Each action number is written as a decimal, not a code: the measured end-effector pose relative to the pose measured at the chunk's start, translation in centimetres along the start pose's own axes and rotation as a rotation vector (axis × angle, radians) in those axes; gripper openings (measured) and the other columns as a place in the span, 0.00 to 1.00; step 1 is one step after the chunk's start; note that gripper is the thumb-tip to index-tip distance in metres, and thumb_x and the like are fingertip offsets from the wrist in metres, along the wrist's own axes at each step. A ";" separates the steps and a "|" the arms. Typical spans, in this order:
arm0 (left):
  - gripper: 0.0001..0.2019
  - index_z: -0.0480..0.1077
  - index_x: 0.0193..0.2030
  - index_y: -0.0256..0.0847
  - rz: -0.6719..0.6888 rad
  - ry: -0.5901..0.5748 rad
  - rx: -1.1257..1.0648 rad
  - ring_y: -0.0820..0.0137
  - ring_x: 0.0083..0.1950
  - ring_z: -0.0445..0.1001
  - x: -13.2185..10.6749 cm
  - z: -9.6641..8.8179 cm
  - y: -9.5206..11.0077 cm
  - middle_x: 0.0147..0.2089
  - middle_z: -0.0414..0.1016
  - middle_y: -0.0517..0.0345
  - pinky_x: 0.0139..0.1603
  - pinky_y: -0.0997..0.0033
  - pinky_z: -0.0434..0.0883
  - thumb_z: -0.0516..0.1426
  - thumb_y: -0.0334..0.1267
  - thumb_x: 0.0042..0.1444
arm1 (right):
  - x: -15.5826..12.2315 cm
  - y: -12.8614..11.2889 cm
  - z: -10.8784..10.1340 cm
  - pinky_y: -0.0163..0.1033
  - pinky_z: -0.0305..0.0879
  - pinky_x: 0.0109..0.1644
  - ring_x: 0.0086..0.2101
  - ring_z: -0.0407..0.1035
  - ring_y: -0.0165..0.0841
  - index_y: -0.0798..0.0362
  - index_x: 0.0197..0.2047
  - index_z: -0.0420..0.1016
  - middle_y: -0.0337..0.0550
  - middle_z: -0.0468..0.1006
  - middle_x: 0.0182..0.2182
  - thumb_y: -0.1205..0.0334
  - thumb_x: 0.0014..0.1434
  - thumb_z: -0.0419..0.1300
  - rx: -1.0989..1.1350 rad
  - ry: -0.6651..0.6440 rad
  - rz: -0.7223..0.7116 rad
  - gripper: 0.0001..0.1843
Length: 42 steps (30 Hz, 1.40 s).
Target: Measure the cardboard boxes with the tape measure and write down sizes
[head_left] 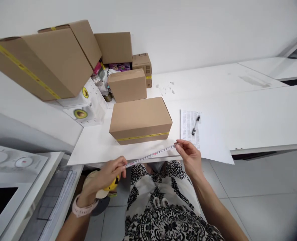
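A tape measure (148,156) is stretched between my hands, its white blade drawn out over the table's front edge. My left hand (112,174) is closed around its yellow case, which shows partly under the palm. The blade's free end is pinched between the thumb and fingers of my right hand (188,155). Just beyond the blade sits a closed cardboard box (140,115) with a yellow band of tape along its lower front. The blade runs in front of this box and slants up toward the right, apart from it.
On the white table (251,113), a printed sheet (188,129) carries a black pen (195,125). Behind stand a smaller box (128,85) and an open carton (115,47). Large cartons (48,60) rest on an avocado-printed box (85,107). A white appliance (10,167) stands left.
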<state>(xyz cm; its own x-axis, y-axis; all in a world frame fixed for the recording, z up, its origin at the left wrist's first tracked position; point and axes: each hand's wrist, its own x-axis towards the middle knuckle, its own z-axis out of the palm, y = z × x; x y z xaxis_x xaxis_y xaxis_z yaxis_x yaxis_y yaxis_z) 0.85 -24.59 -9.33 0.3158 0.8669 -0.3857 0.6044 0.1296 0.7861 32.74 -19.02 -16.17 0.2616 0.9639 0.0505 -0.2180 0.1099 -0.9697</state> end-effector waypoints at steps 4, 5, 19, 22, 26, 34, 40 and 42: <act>0.06 0.63 0.40 0.44 0.019 0.032 -0.197 0.69 0.30 0.72 0.7 6.0 -0.8 0.30 0.78 0.60 0.35 0.71 0.66 0.50 0.42 0.67 | 1.7 -1.6 -0.8 0.40 0.69 0.40 0.34 0.72 0.31 0.47 0.40 0.83 0.40 0.81 0.33 0.55 0.50 0.74 -0.001 0.029 -0.030 0.13; 0.07 0.64 0.40 0.44 0.037 0.075 -0.216 0.69 0.29 0.72 0.7 7.0 -0.9 0.30 0.78 0.60 0.34 0.72 0.66 0.50 0.42 0.67 | 1.9 -1.8 -0.9 0.40 0.70 0.40 0.35 0.72 0.32 0.47 0.40 0.83 0.40 0.81 0.33 0.55 0.50 0.74 -0.003 0.032 -0.033 0.14; 0.21 0.62 0.36 0.43 0.152 0.817 -0.782 0.74 0.18 0.67 3.0 2.3 -1.0 0.18 0.72 0.66 0.20 0.80 0.61 0.68 0.49 0.49 | 3.6 1.5 1.2 0.59 0.54 0.71 0.67 0.59 0.47 0.45 0.68 0.67 0.50 0.66 0.68 0.43 0.60 0.62 -0.244 -0.261 0.110 0.35; 0.19 0.63 0.35 0.43 0.178 0.723 -0.803 0.76 0.18 0.67 2.6 1.0 0.2 0.27 0.80 0.59 0.18 0.79 0.61 0.69 0.47 0.50 | 3.4 -0.3 1.4 0.57 0.62 0.66 0.62 0.65 0.45 0.43 0.68 0.66 0.49 0.71 0.63 0.43 0.60 0.62 -0.293 -0.310 -0.022 0.35; 0.15 0.63 0.35 0.42 0.276 0.666 -0.802 0.77 0.22 0.70 0.2 -0.9 3.4 0.66 0.72 0.47 0.15 0.77 0.62 0.67 0.43 0.54 | 2.9 -4.4 0.8 0.49 0.74 0.47 0.45 0.71 0.39 0.44 0.61 0.73 0.48 0.74 0.52 0.46 0.57 0.67 -0.377 -0.176 -0.208 0.30; 0.19 0.60 0.35 0.42 0.281 0.640 -0.895 0.78 0.21 0.71 2.5 -4.5 7.4 0.70 0.68 0.44 0.15 0.77 0.65 0.69 0.37 0.47 | 7.9 -6.7 2.1 0.39 0.65 0.27 0.28 0.63 0.29 0.45 0.57 0.73 0.45 0.73 0.45 0.45 0.54 0.67 -0.323 -0.117 -0.094 0.29; 0.15 0.59 0.33 0.43 0.292 0.625 -0.962 0.78 0.22 0.71 2.9 -3.3 10.0 0.61 0.77 0.49 0.17 0.77 0.68 0.65 0.34 0.53 | 13.9 -7.3 4.3 0.47 0.69 0.44 0.36 0.69 0.36 0.49 0.56 0.74 0.47 0.75 0.48 0.43 0.57 0.61 -0.522 -0.094 -0.150 0.28; 0.14 0.58 0.33 0.42 0.227 0.545 -0.990 0.79 0.22 0.71 2.7 -1.4 10.8 0.58 0.78 0.48 0.18 0.78 0.68 0.63 0.33 0.55 | 15.2 -7.5 4.7 0.50 0.69 0.48 0.40 0.71 0.40 0.51 0.56 0.73 0.49 0.75 0.49 0.44 0.58 0.59 -0.607 -0.096 -0.169 0.28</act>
<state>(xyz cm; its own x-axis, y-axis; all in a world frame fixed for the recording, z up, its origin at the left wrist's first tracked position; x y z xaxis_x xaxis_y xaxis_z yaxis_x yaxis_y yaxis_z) 7.18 -20.13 -1.19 -0.1604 0.9801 -0.1167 -0.3411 0.0559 0.9384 33.96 -4.02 -6.99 0.1547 0.9658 0.2082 0.3975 0.1321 -0.9081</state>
